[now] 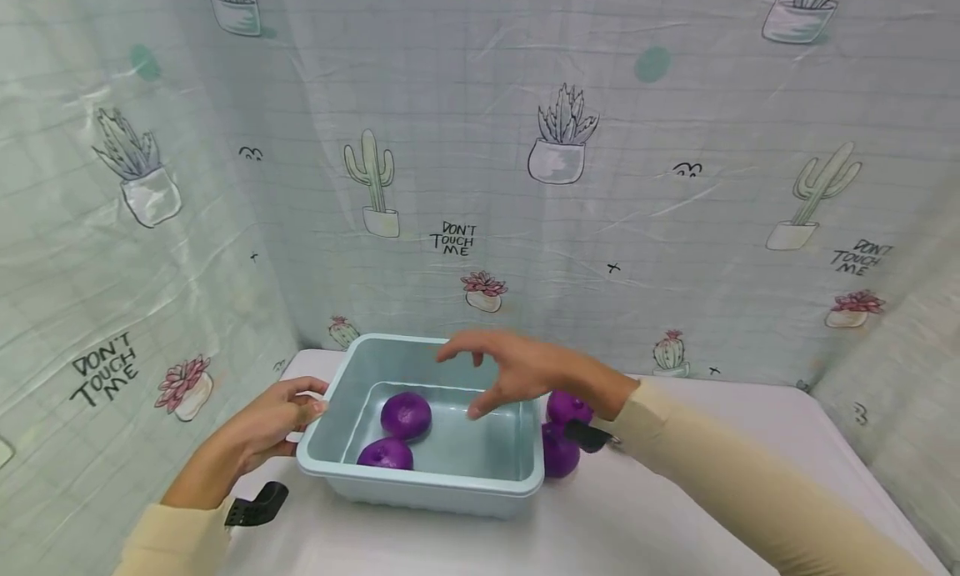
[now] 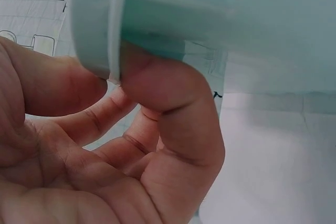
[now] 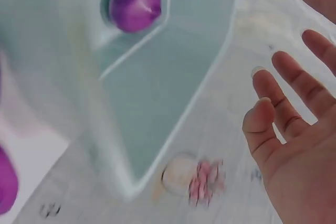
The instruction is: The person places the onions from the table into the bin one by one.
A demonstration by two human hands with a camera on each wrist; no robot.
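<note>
A pale blue plastic bin (image 1: pixel 427 494) appears slightly tilted over the white table. My left hand (image 1: pixel 273 419) pinches its left rim; in the left wrist view the thumb (image 2: pixel 63 87) is on one side of the rim and the bent forefinger (image 2: pixel 181 103) curls under the other. Inside the bin lie a round purple onion-like thing (image 1: pixel 406 416) and a second purple one (image 1: pixel 386 454), partly hidden by the front wall. Above the bin's right half hovers my right hand (image 1: pixel 525 366), fingers spread and loosely bent, holding nothing. The right wrist view shows its palm (image 3: pixel 304 156) beside the bin.
Right of the bin, two more purple round things, a far one (image 1: pixel 567 408) and a nearer one (image 1: pixel 560 451), sit on the white table (image 1: pixel 675 509), partly covered by the bin and right forearm. A cactus-print curtain (image 1: pixel 480 142) closes off the back and sides.
</note>
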